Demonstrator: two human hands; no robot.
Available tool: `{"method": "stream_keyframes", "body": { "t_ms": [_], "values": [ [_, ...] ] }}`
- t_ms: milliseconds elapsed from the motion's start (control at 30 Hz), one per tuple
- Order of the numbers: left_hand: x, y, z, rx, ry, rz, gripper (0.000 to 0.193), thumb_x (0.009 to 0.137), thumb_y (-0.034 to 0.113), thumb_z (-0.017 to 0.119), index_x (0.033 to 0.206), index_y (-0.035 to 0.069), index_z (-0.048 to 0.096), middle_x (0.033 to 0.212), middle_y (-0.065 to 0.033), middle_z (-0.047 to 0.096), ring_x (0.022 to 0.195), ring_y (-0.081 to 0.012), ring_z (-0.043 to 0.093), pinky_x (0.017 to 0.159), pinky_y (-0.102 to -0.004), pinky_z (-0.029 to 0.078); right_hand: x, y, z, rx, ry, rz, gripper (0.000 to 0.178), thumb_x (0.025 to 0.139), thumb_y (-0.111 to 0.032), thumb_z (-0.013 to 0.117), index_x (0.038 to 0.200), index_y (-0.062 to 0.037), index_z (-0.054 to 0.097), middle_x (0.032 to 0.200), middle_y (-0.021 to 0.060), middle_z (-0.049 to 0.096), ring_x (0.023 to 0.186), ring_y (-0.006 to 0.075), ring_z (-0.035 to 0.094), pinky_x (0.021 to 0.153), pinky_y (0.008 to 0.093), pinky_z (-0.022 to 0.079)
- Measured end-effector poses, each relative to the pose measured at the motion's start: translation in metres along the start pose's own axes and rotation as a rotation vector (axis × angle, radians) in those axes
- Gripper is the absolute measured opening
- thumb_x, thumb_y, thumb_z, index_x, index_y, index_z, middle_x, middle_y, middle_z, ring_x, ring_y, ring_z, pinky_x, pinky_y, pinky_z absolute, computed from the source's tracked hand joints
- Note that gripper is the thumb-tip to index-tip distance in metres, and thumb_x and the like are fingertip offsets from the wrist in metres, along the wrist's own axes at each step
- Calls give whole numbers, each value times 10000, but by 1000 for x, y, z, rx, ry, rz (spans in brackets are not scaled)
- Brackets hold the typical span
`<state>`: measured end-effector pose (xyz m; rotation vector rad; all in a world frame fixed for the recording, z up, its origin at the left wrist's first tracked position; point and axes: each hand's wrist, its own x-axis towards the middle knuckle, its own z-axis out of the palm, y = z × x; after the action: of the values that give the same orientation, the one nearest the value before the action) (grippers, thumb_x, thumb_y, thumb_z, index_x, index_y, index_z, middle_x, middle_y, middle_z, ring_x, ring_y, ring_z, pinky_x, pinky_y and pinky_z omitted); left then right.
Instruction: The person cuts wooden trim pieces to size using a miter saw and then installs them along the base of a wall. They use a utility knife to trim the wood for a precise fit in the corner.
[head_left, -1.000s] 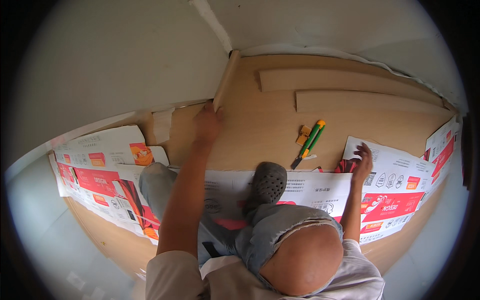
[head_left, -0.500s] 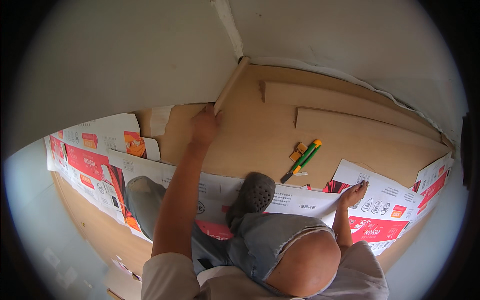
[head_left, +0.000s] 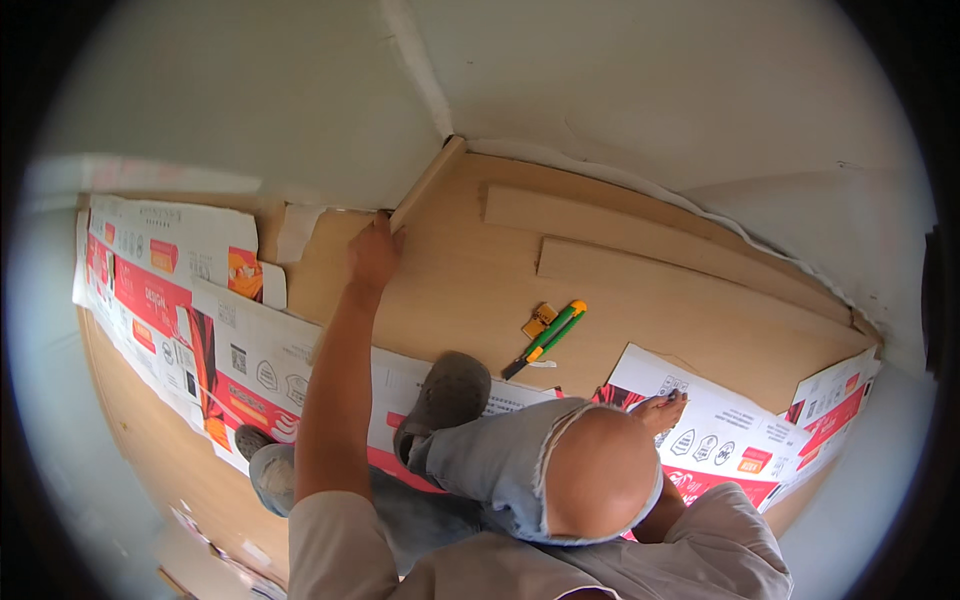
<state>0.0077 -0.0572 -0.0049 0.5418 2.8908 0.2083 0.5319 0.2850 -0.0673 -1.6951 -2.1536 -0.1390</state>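
My left hand (head_left: pixel 375 252) grips the near end of a short tan wooden strip (head_left: pixel 428 185). The strip lies along the foot of the left wall, its far end at the wall corner. Over the printed white and red cardboard (head_left: pixel 715 412), my right hand (head_left: pixel 660 412) is closed in a pinch; a small dark bit shows at the fingertips, too small to name. My raised bare knee (head_left: pixel 600 475) hides most of the right forearm. Between the hands, a green and yellow utility knife (head_left: pixel 545 340) lies on the brown board (head_left: pixel 450 290), touching a small yellowish block (head_left: pixel 540 318).
Two long tan strips (head_left: pixel 620 225) lie side by side toward the right wall (head_left: pixel 640 90). Printed cardboard sheets (head_left: pixel 150 290) cover the near part of the board. My grey clog (head_left: pixel 445 400) rests on the cardboard. A loose white edging runs along the right wall's foot.
The whole view has shifted, so most things sit further left. My bent knee now covers more of the right forearm. The left hand stays on the short strip.
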Motion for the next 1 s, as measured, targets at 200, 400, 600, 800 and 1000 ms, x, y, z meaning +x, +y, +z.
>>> {"method": "stream_keyframes", "body": {
  "t_ms": [200,400,600,800,1000],
  "values": [
    [-2,12,-13,17,30,-155,434,978,410,603,1208,53,514,1051,-197,725,940,-385,715,810,-495,580,1,-5,26,108,43,-4,343,960,-138,503,1269,-37,615,1411,187,578,1343,372,502,1092,516,389],
    [6,24,-5,137,5,-275,378,988,377,589,1198,74,506,1057,-171,724,957,-355,727,827,-459,592,1,9,28,159,39,-32,348,949,-141,515,1271,-51,614,1413,187,575,1339,371,504,1080,523,396],
    [1,11,10,190,106,-262,292,1008,318,555,1139,64,614,1097,-138,716,987,-330,731,769,-444,608,-5,-10,10,124,-8,-36,355,938,-145,527,1273,-65,612,1416,187,571,1336,370,506,1068,530,402],
    [11,65,-44,384,-289,-239,304,994,253,567,1190,84,726,1292,-124,676,1117,-328,692,780,-517,584,4,-2,8,38,-29,5,362,927,-148,539,1275,-79,611,1419,187,568,1332,368,508,1056,537,409],
    [23,125,-74,699,-326,-315,279,986,238,555,1120,97,755,1224,-149,713,1097,-304,699,825,-535,571,0,2,3,-3,-53,33,378,900,-129,549,1269,-85,612,1400,211,567,1318,368,515,1017,535,430]
  ]
}}
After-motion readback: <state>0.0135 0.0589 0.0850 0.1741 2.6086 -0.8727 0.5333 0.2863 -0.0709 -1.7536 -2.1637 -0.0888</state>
